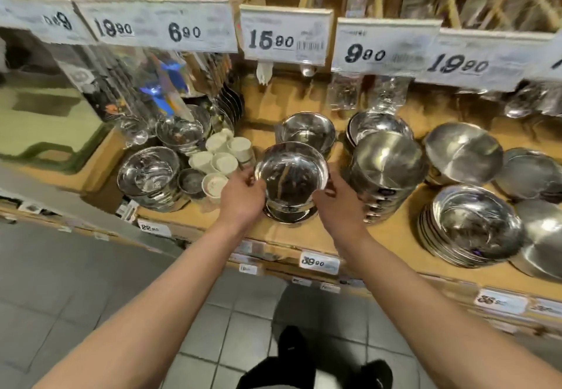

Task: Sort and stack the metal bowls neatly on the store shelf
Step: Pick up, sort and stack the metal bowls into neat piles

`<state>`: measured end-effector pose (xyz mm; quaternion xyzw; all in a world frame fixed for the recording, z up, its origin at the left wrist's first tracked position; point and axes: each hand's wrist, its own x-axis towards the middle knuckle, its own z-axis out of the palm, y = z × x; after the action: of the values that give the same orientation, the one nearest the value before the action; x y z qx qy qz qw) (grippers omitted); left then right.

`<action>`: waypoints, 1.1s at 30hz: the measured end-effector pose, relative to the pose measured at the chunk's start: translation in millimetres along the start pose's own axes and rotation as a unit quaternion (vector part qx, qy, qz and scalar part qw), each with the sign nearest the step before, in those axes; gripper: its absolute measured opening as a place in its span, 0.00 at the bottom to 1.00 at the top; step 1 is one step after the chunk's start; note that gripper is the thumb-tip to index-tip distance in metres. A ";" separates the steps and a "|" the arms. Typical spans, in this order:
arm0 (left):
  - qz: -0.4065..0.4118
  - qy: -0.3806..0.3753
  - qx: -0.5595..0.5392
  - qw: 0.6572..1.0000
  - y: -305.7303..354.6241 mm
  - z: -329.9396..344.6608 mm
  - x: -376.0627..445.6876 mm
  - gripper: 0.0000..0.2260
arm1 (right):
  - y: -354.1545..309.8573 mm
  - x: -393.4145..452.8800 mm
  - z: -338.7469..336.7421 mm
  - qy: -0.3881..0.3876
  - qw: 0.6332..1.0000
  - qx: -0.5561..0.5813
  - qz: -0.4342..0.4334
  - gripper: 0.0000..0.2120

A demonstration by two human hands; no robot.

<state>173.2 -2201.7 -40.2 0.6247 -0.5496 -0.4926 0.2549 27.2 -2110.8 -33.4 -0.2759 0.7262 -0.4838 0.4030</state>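
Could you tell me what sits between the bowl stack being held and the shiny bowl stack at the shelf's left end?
In the head view, a cluster of white cups and a small metal cup sit there.

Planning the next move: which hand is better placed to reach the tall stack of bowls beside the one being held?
Right. The right hand sits next to the tall stack; the left hand is across the held bowl.
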 end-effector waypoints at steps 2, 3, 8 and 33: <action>0.024 0.028 0.056 0.998 -5.3 1.3 -2.9 0.12 | 6.5 0.1 5.2 0.006 1.000 -0.026 -0.008 0.20; 0.041 0.041 0.072 0.996 -8.2 1.2 -5.5 0.11 | 9.6 -1.1 8.1 0.007 0.999 -0.051 -0.010 0.23; 0.077 0.046 0.084 0.992 -18.7 5.6 -17.9 0.14 | 23.8 1.6 17.1 0.014 0.997 -0.072 0.022 0.26; 0.086 0.042 0.004 0.995 -32.8 7.1 -12.9 0.13 | 40.2 -1.4 16.9 0.015 0.994 -0.103 -0.030 0.23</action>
<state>182.3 -2179.3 -66.8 0.5959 -0.5920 -0.4403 0.3170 41.9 -2102.6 -73.7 -0.3304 0.7695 -0.4222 0.3471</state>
